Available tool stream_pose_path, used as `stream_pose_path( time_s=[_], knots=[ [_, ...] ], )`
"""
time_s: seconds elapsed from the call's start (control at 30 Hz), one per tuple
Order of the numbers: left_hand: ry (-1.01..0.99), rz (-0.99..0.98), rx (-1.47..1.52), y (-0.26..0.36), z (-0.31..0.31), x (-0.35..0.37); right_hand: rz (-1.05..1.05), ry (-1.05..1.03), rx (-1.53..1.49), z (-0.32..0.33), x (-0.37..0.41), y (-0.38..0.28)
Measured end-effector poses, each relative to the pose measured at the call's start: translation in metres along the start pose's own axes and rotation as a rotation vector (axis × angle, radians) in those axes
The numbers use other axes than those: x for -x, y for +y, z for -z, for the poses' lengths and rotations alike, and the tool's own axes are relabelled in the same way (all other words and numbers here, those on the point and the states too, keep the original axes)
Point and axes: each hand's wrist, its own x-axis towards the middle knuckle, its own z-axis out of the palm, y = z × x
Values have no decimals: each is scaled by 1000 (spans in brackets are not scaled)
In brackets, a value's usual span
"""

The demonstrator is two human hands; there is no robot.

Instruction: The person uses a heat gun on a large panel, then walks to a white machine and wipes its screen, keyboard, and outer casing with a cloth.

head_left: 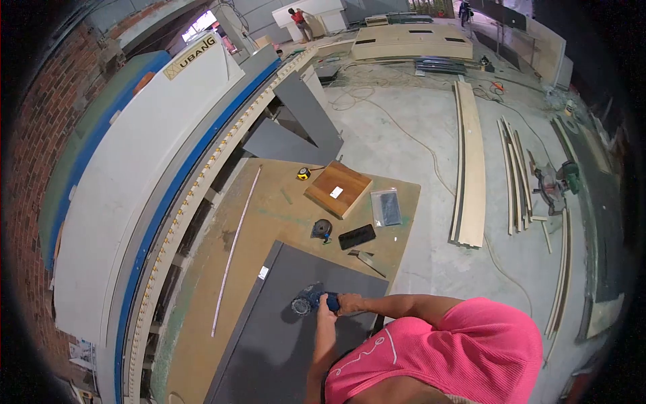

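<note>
A blue handheld power tool (311, 300) with a round grey head, much like a trim router, is over the dark grey panel (282, 343). My left hand (326, 310) grips its body near the head. Just behind, my right hand (349, 304) wraps round the rear end. The panel lies on a brown worktable (202, 330), with a small white label (263, 273) by its long edge. Beyond the panel are a black phone (356, 236), a scraper-like blade tool (367, 261) and a round dark item with a blue part (323, 230).
A wooden board (340, 188), a bagged dark item (386, 207), a tape measure (303, 174) and a long pale strip (235, 252) lie on the table. A long white-and-blue machine (148, 188) stands at left. Long boards (472, 161), a mitre saw (555, 185) and cables occupy the floor. Another person (300, 23) stands far back.
</note>
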Motion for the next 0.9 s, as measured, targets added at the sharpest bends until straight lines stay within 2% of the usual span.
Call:
stream_pose_path(
  time_s=[0.03,0.1,0.17,0.23,0.3,0.33,0.43,0.5,0.53,0.6,0.63,0.8,0.87,0.9],
  knots=[
    [4,-5,4,-2,2,1,-9,-14,24,1,1,1],
    [-108,34,-13,-3,2,23,5,-17,81,-3,0,3],
    [34,84,-332,0,6,60,17,-12,141,-3,-2,9],
    [-44,-59,-606,7,-4,137,26,-62,237,-1,-5,13],
    [-96,-112,-757,29,-29,225,35,-58,230,0,-8,15],
    [-87,-111,-755,39,-29,256,34,-55,223,-1,-8,16],
    [-505,-496,-500,62,-28,345,82,-20,42,0,-9,25],
    [-705,-800,-347,68,-59,416,156,-113,91,18,-2,17],
    [-795,-953,-278,68,-76,453,190,-103,-24,8,-13,26],
    [-1002,-1210,-242,67,-109,498,127,-63,1,0,-24,33],
    [-1094,-1292,-242,60,-120,508,123,-115,-38,3,-25,36],
    [-1193,-1441,-237,35,-131,521,65,-229,-68,20,-23,30],
    [-1183,-1478,-230,28,-129,523,139,-95,-146,28,-7,18],
    [-1180,-1494,-235,26,-129,524,148,-102,-138,25,-13,21]
  ],
)
